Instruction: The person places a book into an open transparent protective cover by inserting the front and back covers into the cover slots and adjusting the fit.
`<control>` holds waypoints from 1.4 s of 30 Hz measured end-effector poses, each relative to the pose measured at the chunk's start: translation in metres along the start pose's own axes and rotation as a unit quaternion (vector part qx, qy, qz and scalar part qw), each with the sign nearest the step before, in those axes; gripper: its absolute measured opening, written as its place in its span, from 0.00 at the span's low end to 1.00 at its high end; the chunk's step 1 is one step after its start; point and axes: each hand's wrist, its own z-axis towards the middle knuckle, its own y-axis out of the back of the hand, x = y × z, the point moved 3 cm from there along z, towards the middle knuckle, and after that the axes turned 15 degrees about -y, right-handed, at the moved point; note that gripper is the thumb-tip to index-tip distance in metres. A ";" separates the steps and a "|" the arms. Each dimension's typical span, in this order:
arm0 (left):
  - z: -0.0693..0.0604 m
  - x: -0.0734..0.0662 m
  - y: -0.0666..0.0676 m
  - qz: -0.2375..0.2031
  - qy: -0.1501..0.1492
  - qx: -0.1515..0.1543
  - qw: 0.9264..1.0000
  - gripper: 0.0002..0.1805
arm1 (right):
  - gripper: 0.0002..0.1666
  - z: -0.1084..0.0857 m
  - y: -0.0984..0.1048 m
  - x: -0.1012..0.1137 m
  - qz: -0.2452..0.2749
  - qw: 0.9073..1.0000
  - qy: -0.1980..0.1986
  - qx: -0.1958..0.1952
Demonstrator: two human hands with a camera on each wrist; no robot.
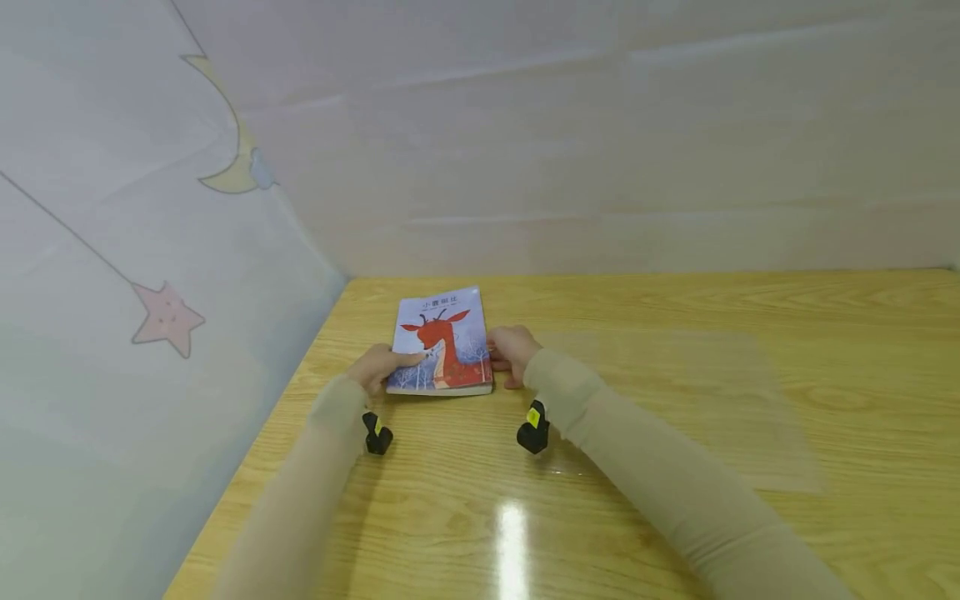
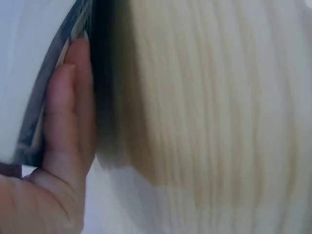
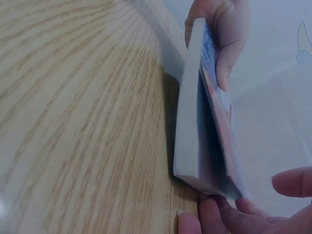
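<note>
A picture book [image 1: 444,342] with a red deer on a blue cover lies near the table's back left. My left hand [image 1: 381,367] grips its left edge, thumb on the cover. In the left wrist view, the fingers [image 2: 63,117] of that hand reach along the underside. At the opposite edge, my right hand [image 1: 513,354] touches the book with its fingers. The right wrist view shows the front cover [image 3: 222,126] raised a little from the page block [image 3: 187,122]. There, the right thumb [image 3: 295,182] stands apart from the cover.
A clear, flat sheet [image 1: 720,408] lies on the wooden table [image 1: 435,500], partly beneath the right forearm. A pale wall covering [image 1: 570,167] rises behind the table, and another with a moon and a star [image 1: 168,320] stands to the left.
</note>
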 end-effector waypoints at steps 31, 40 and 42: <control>-0.017 0.002 -0.027 -0.195 -0.025 -0.106 0.975 0.24 | 0.21 0.011 -0.001 -0.002 0.042 0.996 0.041 0.062; -0.022 0.001 -0.032 -0.206 -0.033 -0.078 0.975 0.28 | 0.24 0.008 0.006 -0.003 0.053 0.993 0.059 0.086; -0.023 0.000 -0.032 -0.207 -0.033 -0.075 0.975 0.28 | 0.26 0.005 0.007 -0.003 0.051 0.993 0.060 0.085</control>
